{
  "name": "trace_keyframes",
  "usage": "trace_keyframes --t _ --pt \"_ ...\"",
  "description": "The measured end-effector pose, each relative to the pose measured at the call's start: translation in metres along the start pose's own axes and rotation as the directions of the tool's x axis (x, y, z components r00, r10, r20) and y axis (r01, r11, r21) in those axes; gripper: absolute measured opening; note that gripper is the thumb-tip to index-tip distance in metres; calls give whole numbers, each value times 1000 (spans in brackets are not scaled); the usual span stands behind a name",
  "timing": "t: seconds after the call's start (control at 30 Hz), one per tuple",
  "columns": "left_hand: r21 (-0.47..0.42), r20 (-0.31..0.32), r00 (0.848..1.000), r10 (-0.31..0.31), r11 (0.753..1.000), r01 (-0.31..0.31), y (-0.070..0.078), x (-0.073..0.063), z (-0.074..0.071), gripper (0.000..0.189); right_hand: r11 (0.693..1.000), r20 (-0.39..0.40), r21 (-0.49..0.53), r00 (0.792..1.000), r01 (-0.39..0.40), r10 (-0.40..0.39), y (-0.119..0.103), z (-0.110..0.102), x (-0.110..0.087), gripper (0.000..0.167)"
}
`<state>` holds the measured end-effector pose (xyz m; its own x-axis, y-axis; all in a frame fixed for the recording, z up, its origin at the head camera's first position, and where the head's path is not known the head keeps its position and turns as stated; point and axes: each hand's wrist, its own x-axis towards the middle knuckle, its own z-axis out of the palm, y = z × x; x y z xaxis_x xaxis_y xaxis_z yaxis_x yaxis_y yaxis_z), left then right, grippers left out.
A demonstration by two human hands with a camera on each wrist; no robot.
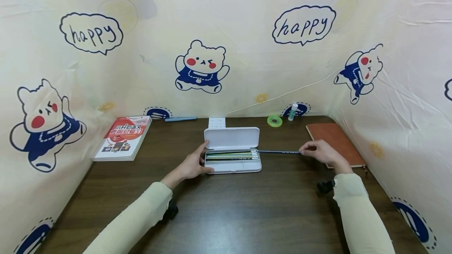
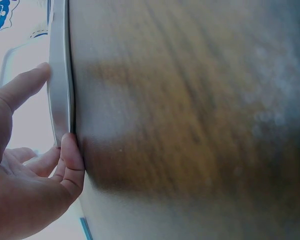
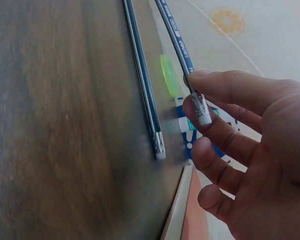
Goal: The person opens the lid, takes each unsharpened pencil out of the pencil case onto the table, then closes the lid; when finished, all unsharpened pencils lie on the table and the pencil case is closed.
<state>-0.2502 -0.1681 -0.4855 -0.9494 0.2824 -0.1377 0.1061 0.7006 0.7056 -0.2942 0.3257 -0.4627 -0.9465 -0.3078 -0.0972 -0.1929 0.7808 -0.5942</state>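
Note:
A white pencil case (image 1: pixel 233 167) lies on the table with its lid (image 1: pixel 231 138) raised and several pencils (image 1: pixel 231 155) inside. My left hand (image 1: pixel 192 164) holds the left end of the case, thumb at the near corner and fingers toward the lid. In the left wrist view the left hand's fingers bend against the case's side (image 2: pixel 60 75). Right of the case, my right hand (image 1: pixel 319 151) pinches a dark pencil (image 3: pixel 177 40) near its white eraser end, between thumb and fingers. A second striped pencil (image 3: pixel 145 85) lies beside it in the right wrist view.
A red-and-white book (image 1: pixel 123 138) lies at the back left, near a blue pen (image 1: pixel 181 119). White paper (image 1: pixel 216 122) is behind the case. Green tape (image 1: pixel 274 120) and a glue stick (image 1: pixel 292 111) stand at the back right, with a brown notebook (image 1: pixel 333 142) by the right hand.

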Motion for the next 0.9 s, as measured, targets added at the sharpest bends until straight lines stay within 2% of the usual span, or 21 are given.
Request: trace_keyframes --t 0.27,0.6,0.77,0.9 --pt "0 -3 1000 2 1000 -2 0 0 1 108 1000 8 -18 1000 -14 14 8 -1 -1 13" --pt "-6 2 1000 -12 1000 12 0 -1 2 107 994 16 -97 999 -44 46 10 6 12 10" --pt "-10 -2 1000 -6 1000 6 0 0 2 107 993 35 -101 997 -63 67 8 8 17 10" --pt "-7 -2 1000 -3 1000 3 0 -1 2 106 992 27 -116 998 -45 49 7 10 19 10"
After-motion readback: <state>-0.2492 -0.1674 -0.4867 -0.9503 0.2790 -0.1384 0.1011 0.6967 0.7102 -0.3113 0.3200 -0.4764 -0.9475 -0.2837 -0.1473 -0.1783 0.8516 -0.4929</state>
